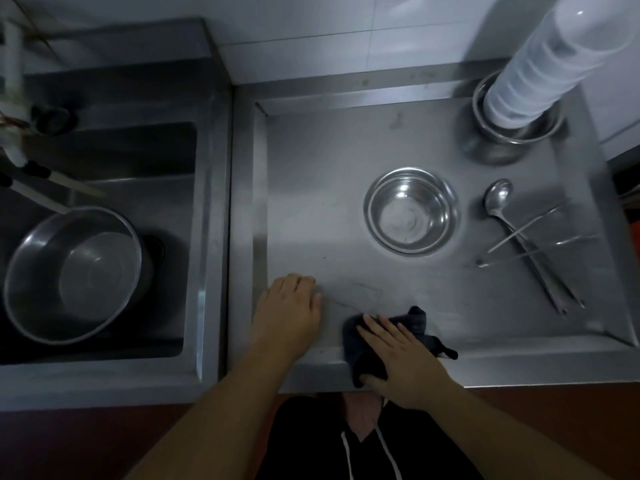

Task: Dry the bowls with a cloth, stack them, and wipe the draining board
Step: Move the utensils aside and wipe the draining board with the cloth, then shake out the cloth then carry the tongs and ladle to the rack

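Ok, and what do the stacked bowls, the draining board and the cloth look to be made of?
Stacked bowls: polished metal, probably stainless steel, with bright mirror glints. Draining board: matte brushed steel, judging by its dull grey sheen. Cloth: dark soft fabric, crumpled in folds under the right hand; weave too blurred to tell.

Dim, bluish light, soft glare on the draining board (311, 188), deep shadow in the sink (166, 150), slight blur throughout, wide-angle bending at the edges, noisy dark corners

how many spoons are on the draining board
1: a metal spoon lies at the right of the draining board, right of the stacked bowls, crossed by thin metal chopsticks. None other shows.
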A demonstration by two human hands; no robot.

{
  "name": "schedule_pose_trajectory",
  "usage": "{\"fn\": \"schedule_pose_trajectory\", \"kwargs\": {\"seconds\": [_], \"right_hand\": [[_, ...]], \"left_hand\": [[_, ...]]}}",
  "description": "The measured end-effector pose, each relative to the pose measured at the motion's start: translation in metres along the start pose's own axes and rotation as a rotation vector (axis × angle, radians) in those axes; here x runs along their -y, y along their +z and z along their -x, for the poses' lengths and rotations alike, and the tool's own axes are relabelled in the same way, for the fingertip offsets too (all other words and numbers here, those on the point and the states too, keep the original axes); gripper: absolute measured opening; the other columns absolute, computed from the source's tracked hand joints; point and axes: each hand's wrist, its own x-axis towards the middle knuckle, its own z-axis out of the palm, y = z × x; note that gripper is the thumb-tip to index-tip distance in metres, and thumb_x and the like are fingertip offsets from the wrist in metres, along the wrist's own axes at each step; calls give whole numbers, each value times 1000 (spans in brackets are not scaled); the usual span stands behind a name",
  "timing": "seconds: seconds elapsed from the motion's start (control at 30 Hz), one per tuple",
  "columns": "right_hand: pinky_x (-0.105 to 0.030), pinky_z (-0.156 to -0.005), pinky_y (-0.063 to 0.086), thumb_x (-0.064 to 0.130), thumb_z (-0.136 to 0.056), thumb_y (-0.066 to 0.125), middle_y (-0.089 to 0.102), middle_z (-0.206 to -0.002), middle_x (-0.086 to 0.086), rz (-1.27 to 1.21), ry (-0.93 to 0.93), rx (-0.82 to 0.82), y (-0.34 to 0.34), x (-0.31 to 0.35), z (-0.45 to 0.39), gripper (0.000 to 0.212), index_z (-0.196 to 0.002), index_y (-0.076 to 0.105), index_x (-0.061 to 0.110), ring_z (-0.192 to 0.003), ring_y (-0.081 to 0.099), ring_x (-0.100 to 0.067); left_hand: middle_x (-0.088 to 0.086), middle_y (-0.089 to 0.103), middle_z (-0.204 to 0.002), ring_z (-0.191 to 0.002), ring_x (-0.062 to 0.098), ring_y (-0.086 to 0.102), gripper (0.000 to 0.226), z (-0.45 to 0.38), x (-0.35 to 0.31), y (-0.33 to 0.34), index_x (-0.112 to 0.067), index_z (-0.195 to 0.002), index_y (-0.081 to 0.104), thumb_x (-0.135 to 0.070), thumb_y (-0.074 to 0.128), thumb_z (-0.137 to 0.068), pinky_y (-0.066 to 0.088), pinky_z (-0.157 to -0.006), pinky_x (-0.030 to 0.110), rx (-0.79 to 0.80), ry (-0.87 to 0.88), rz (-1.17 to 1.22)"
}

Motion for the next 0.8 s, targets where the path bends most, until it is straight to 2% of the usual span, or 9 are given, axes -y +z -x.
{"fn": "schedule_pose_trajectory", "kwargs": {"seconds": [0.13,0.27,0.33,0.4,0.43,0.53,0.57,0.7,0.8], "right_hand": [[-35,-131,11,44,-98,50,13,-175,12,9,-50,2,-6,-15,26,74,-166,23,33,-160,16,-14],[-35,-113,38,29,-95,58,50,-153,1,34,38,-60,-22,-30,52,59,-153,46,23,-136,50,-23],[-31,-93,47,24,-94,62,63,-130,-3,-189,152,-106,-39,-33,65,41,-135,58,20,-119,61,-25],[-22,-71,49,24,-96,65,68,-107,0,-576,248,-221,-67,-30,79,16,-111,62,25,-96,69,-19],[-20,-69,52,27,-97,67,71,-103,1,-774,281,-255,-83,-26,87,12,-108,64,28,-89,71,-16],[-47,-92,62,27,-101,67,75,-117,-9,-1312,316,-294,-131,-12,111,30,-130,66,24,-102,75,-28],[-52,-92,62,28,-101,67,76,-118,-13,-1454,309,-307,-147,-7,120,31,-132,67,21,-103,76,-33],[-53,-80,65,44,-103,62,78,-113,-21,-1734,262,-260,-202,19,152,39,-125,72,13,-100,77,-41],[-55,-89,63,56,-102,56,77,-120,-21,-1813,186,-251,-227,38,169,54,-128,73,11,-108,75,-41]], "left_hand": [[0,56,-142,-130,22,49,40,28,-32,5,-22,-144,54,-39,38,-111,42,-106,38,21,16,-36],[-1,53,-148,-134,21,48,42,56,-66,1,-23,-148,51,-37,39,-111,40,-112,39,39,7,-14],[-3,51,-151,-135,20,47,44,70,-81,-4,-24,-151,48,-37,42,-110,40,-114,38,51,17,-2],[-3,51,-152,-136,19,48,45,82,-95,-10,-25,-153,46,-36,44,-109,41,-114,37,50,28,30],[-3,51,-153,-136,19,49,46,88,-102,-13,-26,-154,45,-36,46,-109,41,-114,36,54,28,70],[-5,51,-154,-139,13,48,50,104,-128,-29,-28,-156,44,-41,52,-108,40,-117,30,44,53,238],[-8,50,-154,-138,9,49,52,108,-137,-37,-32,-156,44,-46,54,-106,40,-115,27,25,66,298],[-30,46,-145,-125,-14,48,70,121,-172,-80,-50,-152,38,-74,53,-87,46,-104,16,-113,136,527],[-29,47,-144,-125,-9,51,73,124,-187,-112,-51,-149,41,-76,54,-82,51,-105,24,-192,151,619]]}}
